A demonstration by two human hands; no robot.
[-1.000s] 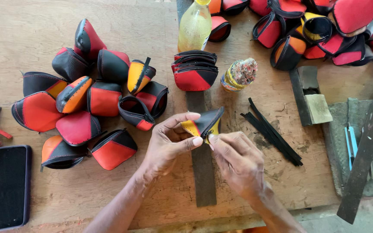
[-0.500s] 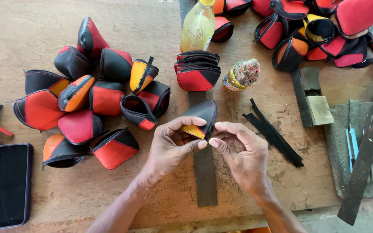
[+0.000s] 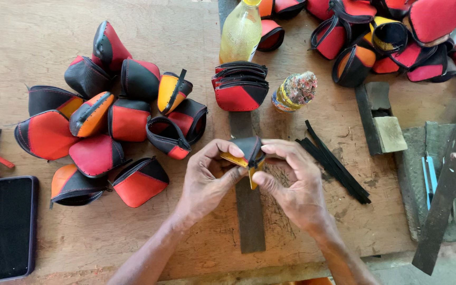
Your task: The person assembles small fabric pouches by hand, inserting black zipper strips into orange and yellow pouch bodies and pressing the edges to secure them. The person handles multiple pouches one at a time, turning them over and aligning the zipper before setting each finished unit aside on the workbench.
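Both hands, left (image 3: pixel 204 182) and right (image 3: pixel 291 184), pinch one black-and-yellow pouch (image 3: pixel 246 153) above the tabletop (image 3: pixel 133 248), unfinished by appearance. Finished-looking pouches (image 3: pixel 106 121) lie heaped left; a flat stack (image 3: pixel 239 87) sits nearby.

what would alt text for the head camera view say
Two bare hands, left hand and right hand, together hold a small black and yellow pouch over a wooden table. A pile of red, orange and black pouches lies to the left, a yellow bottle and black strips beyond, a phone at the left edge.
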